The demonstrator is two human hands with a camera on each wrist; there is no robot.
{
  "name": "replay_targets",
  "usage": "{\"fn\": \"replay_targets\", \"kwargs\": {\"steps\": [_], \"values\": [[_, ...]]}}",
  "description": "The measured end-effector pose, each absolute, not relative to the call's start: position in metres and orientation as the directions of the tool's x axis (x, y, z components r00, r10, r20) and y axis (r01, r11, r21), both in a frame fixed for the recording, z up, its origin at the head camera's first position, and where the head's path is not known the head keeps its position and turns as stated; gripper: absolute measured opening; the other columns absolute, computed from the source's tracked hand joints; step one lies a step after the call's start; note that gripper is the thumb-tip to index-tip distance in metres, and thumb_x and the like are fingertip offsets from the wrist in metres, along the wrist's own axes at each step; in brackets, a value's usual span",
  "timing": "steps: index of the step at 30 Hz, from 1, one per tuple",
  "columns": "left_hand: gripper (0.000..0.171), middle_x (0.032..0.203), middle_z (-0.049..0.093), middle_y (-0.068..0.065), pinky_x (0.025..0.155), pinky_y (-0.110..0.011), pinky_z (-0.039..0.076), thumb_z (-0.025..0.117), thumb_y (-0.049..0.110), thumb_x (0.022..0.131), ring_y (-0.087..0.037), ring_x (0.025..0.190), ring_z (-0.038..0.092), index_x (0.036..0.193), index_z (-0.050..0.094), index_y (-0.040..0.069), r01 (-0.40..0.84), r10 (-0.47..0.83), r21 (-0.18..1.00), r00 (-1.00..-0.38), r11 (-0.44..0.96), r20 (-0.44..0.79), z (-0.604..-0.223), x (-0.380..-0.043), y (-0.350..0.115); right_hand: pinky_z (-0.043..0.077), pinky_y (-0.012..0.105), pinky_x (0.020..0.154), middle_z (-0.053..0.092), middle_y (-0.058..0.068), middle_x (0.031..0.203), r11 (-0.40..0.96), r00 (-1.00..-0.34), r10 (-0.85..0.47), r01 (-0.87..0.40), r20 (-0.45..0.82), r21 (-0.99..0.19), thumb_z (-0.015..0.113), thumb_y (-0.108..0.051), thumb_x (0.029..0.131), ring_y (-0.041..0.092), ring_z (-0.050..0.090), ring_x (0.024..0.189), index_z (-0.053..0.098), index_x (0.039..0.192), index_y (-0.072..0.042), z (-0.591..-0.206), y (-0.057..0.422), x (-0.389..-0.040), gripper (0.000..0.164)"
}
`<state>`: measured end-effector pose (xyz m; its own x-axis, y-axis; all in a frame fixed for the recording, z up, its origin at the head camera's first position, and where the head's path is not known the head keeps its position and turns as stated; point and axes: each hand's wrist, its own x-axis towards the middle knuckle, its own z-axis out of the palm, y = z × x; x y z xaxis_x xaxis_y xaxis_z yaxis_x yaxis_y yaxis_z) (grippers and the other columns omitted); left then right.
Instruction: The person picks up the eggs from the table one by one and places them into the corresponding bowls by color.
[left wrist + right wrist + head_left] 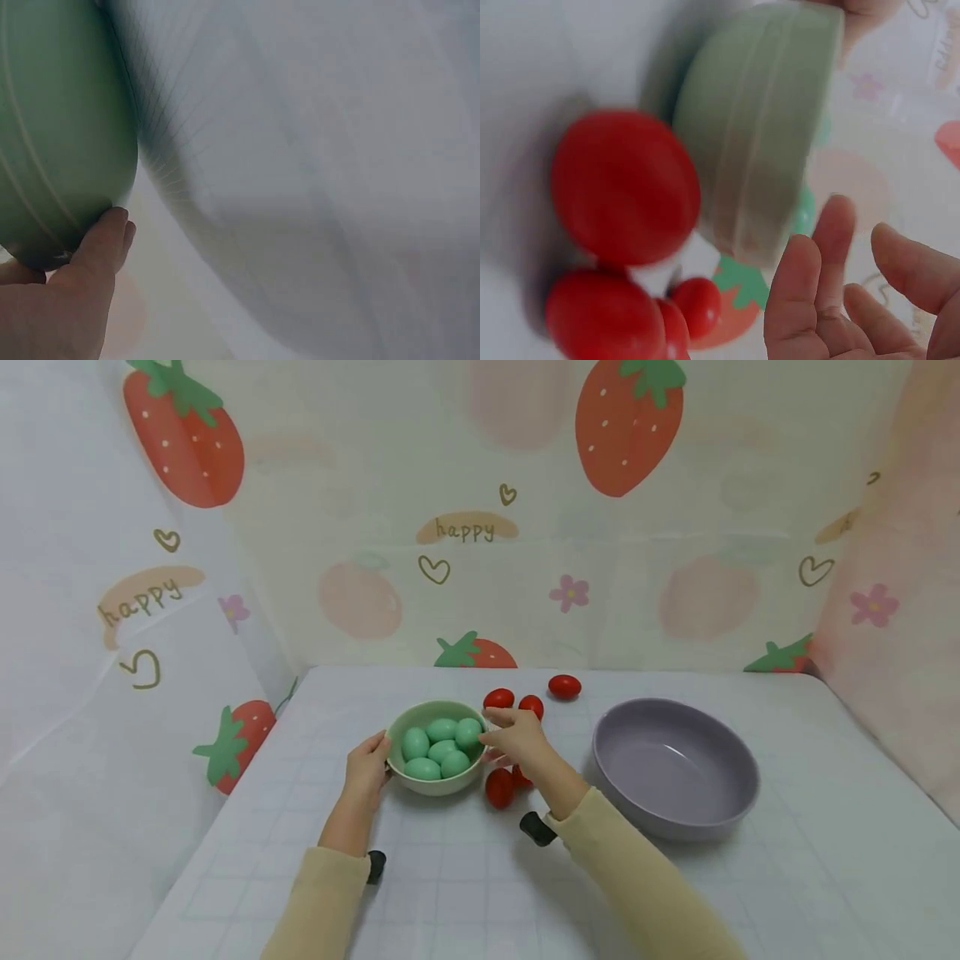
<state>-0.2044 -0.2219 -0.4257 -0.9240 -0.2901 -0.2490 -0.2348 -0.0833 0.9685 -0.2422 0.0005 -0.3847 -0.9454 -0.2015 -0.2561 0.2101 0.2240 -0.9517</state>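
Observation:
A light green bowl [437, 788] holds several mint-green eggs [423, 768]. My left hand [367, 770] grips the bowl's left side, thumb at the rim and fingers against the outer wall; the left wrist view shows the fingertips [114, 217] on the bowl's outside. By the right rim is my right hand [522, 743], its fingers spread and slightly bent. Nothing sits between them in the right wrist view, where the fingers [792, 289] are beside the rim. Several red egg-shaped pieces [499, 787] lie right of the bowl, partly under the right hand.
A wide purple-grey basin [675, 814] stands to the right of my right forearm. One red egg-shaped piece [565, 687] lies apart near the table's back edge. A strawberry-print cloth [480, 602] hangs behind the white gridded table [247, 860].

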Motion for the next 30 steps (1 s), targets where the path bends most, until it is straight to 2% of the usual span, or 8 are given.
{"fn": "replay_targets", "kwargs": {"steps": [3,9,16,18,21,24,27,30], "values": [[0.046,0.153,0.030,-0.023,0.110,-0.040,0.034,0.038,0.013,0.106,-0.033,0.139,0.032,0.147,0.032,-0.007,-0.219,-0.329,0.975,-0.923,0.028,-0.198,-0.425,-0.205,-0.221,0.055,0.028,0.065,0.049,0.014,0.144,0.217,-0.955,-0.189,0.185,-0.227,-0.959,0.065,-0.005,0.092,0.024,0.069,0.076,0.049,0.143,-0.009,-0.375,0.016,-0.242,0.053],[0.045,0.144,0.041,-0.028,0.110,-0.042,0.034,0.041,0.016,0.106,-0.037,0.136,0.035,0.141,0.039,-0.012,-0.205,-0.363,0.928,-0.928,0.313,-0.083,-0.417,-0.203,-0.225,0.056,0.035,0.077,0.049,0.013,0.144,0.253,-0.972,-0.161,0.129,-0.173,-0.959,0.061,-0.010,0.095,0.032,0.067,0.095,0.047,0.145,-0.011,-0.351,0.053,-0.237,0.052],[0.045,0.145,0.043,-0.021,0.109,-0.040,0.036,0.043,0.020,0.106,-0.033,0.134,0.039,0.143,0.041,-0.005,-0.093,-0.383,0.960,-0.924,0.264,0.016,-0.396,-0.195,-0.224,0.051,0.025,0.066,0.047,0.017,0.144,0.318,-0.984,-0.153,0.039,-0.092,-0.947,0.057,-0.009,0.096,0.033,0.065,0.099,0.043,0.146,-0.006,-0.329,0.096,-0.229,0.052],[0.044,0.143,0.046,-0.020,0.105,-0.038,0.039,0.045,0.020,0.105,-0.031,0.130,0.044,0.142,0.042,-0.004,-0.054,-0.380,0.971,-0.924,0.232,0.040,-0.390,-0.193,-0.221,0.051,0.028,0.070,0.045,0.018,0.145,0.340,-0.986,-0.153,0.011,-0.066,-0.940,0.056,-0.009,0.096,0.032,0.064,0.101,0.041,0.147,-0.005,-0.325,0.109,-0.226,0.053],[0.043,0.140,0.050,-0.019,0.100,-0.036,0.044,0.047,0.019,0.104,-0.028,0.123,0.051,0.141,0.045,-0.004,-0.008,-0.345,0.978,-0.936,0.209,0.066,-0.384,-0.191,-0.217,0.051,0.039,0.086,0.042,0.019,0.147,0.381,-0.989,-0.142,-0.026,-0.031,-0.924,0.056,-0.008,0.097,0.033,0.059,0.109,0.038,0.148,-0.003,-0.319,0.129,-0.220,0.055],[0.040,0.136,0.053,-0.018,0.093,-0.029,0.048,0.049,0.018,0.103,-0.024,0.115,0.055,0.138,0.048,-0.003,0.006,-0.287,0.975,-0.955,0.221,0.071,-0.380,-0.187,-0.212,0.043,0.049,0.100,0.040,0.021,0.148,0.421,-0.990,-0.140,-0.064,0.004,-0.905,0.056,-0.009,0.097,0.036,0.050,0.122,0.036,0.149,-0.002,-0.316,0.150,-0.216,0.056],[0.037,0.134,0.054,-0.019,0.088,-0.024,0.049,0.052,0.014,0.102,-0.021,0.109,0.057,0.136,0.051,-0.002,0.005,-0.210,0.971,-0.976,0.240,0.057,-0.379,-0.181,-0.206,0.040,0.052,0.103,0.039,0.023,0.148,0.461,-0.987,-0.155,-0.105,0.037,-0.881,0.056,-0.009,0.097,0.040,0.045,0.129,0.035,0.149,-0.002,-0.317,0.170,-0.215,0.057],[0.035,0.132,0.055,-0.021,0.086,-0.024,0.050,0.055,0.010,0.100,-0.021,0.106,0.059,0.133,0.054,-0.003,0.023,-0.130,0.959,-0.990,0.281,0.061,-0.383,-0.174,-0.198,0.044,0.051,0.099,0.039,0.025,0.147,0.520,-0.983,-0.170,-0.151,0.072,-0.841,0.056,-0.009,0.096,0.040,0.048,0.126,0.034,0.149,-0.002,-0.321,0.189,-0.214,0.058]]}}
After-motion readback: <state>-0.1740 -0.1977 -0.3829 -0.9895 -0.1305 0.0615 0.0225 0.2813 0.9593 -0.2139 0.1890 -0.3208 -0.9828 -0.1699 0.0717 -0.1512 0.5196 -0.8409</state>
